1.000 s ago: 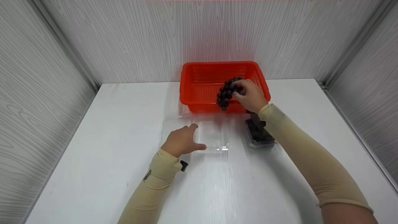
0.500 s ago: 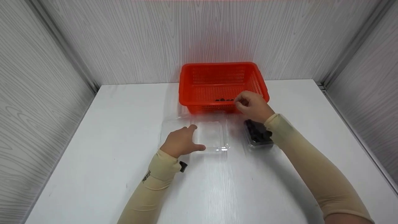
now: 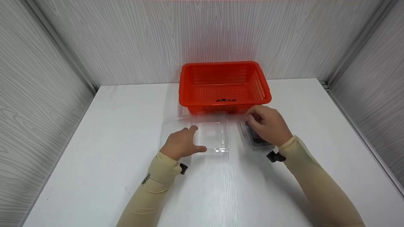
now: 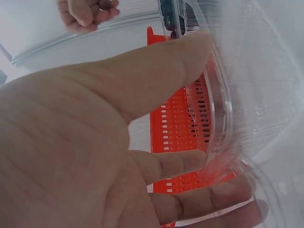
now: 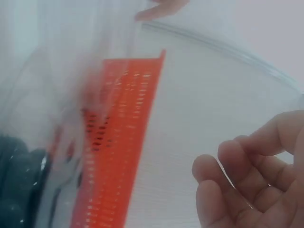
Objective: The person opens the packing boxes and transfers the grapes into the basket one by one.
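Observation:
A clear plastic clamshell box (image 3: 212, 135) lies spread on the white table. My left hand (image 3: 180, 143) is at its left part, with thumb and fingers spread; in the left wrist view the thumb and fingers touch the clear plastic. Farther right, a second clear box (image 3: 256, 147) holds dark grapes (image 5: 16, 185). Over this box is my right hand (image 3: 268, 124), partly hiding it, its fingers loosely bent and nothing between them. A few more dark grapes (image 3: 226, 100) show low inside the red basket (image 3: 186, 82), mostly hidden by its front wall.
Directly behind the boxes stands the red basket, close to the pale wood-grain back wall (image 3: 145, 44). Side walls bound the white table (image 3: 104, 164) at left and right. Small black cameras are strapped at both wrists.
My right hand first held a bunch of grapes over the basket. The bunch then lay in the basket, and the hand moved back toward me over the right box. My left hand stayed put.

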The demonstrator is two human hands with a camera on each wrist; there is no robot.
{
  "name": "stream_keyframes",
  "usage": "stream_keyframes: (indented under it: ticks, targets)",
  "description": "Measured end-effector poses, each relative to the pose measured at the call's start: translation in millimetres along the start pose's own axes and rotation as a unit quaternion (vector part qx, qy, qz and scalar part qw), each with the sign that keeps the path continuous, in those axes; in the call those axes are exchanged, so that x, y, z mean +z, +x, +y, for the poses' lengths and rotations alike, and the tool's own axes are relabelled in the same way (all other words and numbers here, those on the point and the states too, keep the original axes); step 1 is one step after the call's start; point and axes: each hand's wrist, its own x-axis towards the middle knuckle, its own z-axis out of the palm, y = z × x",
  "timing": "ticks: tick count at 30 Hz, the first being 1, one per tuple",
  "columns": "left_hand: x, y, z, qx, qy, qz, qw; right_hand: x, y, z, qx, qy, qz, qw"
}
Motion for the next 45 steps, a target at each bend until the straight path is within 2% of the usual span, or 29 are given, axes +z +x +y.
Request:
stream_keyframes:
  ticks: [3, 8, 16, 21, 24, 33, 45]
  targets:
    - [-2.6, -1.1, 0.4, -0.002, -0.003, 0.001, 1.0000, -2, -5.8, -8, -0.017, -0.020, 0.016, 0.9995]
    - [-5.6, -3.0, 0.8, -0.004, 0.005, 0.002, 1.0000, -1, -9.1, -18, -0.002, -0.048, 0.024, 0.9985]
    - [-4.8, -3.2, 1.7, -0.006, -0.001, -0.003, 1.0000, 3, -11.2, -18, 0.015, -0.084, -0.011, 0.9963]
    - [-2.3, -4.3, 0.7, -0.002, 0.004, -0.003, 1.0000, 9, -11.9, -11, 0.038, -0.070, -0.058, 0.9951]
    - [-2.2, -4.6, 0.0, 0.003, 0.009, -0.006, 0.9999, 9, -13.8, -10, 0.050, -0.059, -0.073, 0.9943]
    - [-9.1, -5.0, -2.5, -0.002, 0.011, -0.016, 0.9998, 6, -11.8, -4, 0.072, -0.058, -0.078, 0.9926]
    - [-15.1, -7.4, -11.0, -0.029, -0.005, -0.034, 0.9990, -1, -8.9, 3, 0.089, -0.067, -0.078, 0.9907]
